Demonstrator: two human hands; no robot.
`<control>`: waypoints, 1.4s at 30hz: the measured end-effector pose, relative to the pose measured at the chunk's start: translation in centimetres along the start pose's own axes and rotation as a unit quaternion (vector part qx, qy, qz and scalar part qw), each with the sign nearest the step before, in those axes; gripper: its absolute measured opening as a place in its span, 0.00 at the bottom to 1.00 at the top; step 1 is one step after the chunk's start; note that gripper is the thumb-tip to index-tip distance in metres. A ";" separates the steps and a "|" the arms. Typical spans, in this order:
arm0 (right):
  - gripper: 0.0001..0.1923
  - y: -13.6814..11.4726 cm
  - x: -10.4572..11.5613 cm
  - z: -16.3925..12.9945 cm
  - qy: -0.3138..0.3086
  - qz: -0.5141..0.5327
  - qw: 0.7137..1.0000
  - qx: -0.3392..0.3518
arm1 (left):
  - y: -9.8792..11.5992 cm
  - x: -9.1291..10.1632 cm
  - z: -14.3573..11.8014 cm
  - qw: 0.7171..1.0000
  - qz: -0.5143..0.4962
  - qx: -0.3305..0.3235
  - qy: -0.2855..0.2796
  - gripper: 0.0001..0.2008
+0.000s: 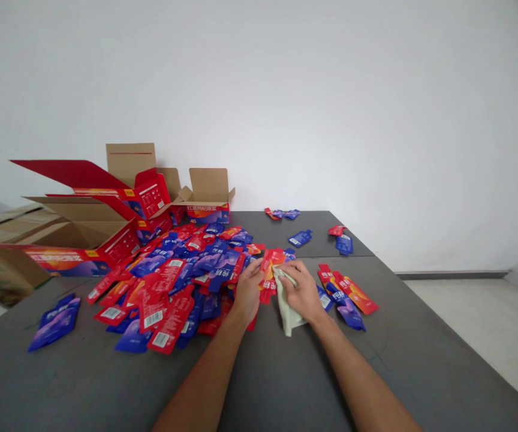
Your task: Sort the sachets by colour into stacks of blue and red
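My left hand point(248, 291) pinches the left edge of a red pouch point(268, 267) printed with an orange pattern and white characters. In my right hand point(302, 290) is a pale green cloth point(288, 309), its fingers closed round it and pressing it against the pouch's right side. The cloth's lower end hangs down over the grey table. Close to the left hand lies a big heap of red and blue pouches point(164, 282). Right of my right hand lies a small group of red and blue pouches point(347, 294).
Open red cartons point(79, 252) stand at the left and back left, one small open box point(208, 211) behind the heap. A lone blue pouch point(56, 321) lies at the left. Several pouches point(300, 238) are scattered farther back on the grey table point(259, 384). A white wall rises behind.
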State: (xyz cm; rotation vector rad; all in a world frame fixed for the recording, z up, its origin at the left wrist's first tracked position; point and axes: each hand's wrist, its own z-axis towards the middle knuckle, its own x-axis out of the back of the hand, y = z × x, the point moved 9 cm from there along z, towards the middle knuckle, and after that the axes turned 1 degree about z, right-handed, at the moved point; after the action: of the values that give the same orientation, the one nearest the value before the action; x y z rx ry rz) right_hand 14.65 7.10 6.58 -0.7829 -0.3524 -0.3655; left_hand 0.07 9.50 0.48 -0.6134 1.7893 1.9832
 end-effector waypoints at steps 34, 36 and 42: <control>0.14 0.0 1.9 -0.1 0.096 -0.038 0.994 -0.028 | -2.3 -3.0 -1.4 0.991 -0.046 0.098 -0.076 0.16; 0.14 -0.1 1.4 -0.1 0.071 -0.031 0.997 -0.025 | -2.4 -2.8 -1.3 0.993 -0.019 0.092 -0.067 0.17; 0.13 -1.8 -1.9 -0.7 -0.091 -0.006 0.996 -0.011 | -1.5 -2.4 -0.8 0.998 -0.008 0.044 -0.042 0.20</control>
State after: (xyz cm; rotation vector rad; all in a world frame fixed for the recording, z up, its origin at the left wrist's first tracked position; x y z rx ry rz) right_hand 12.34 5.79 6.41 -0.8374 -0.5243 -0.3095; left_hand 2.96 8.86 0.49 -0.5065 1.8036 1.8803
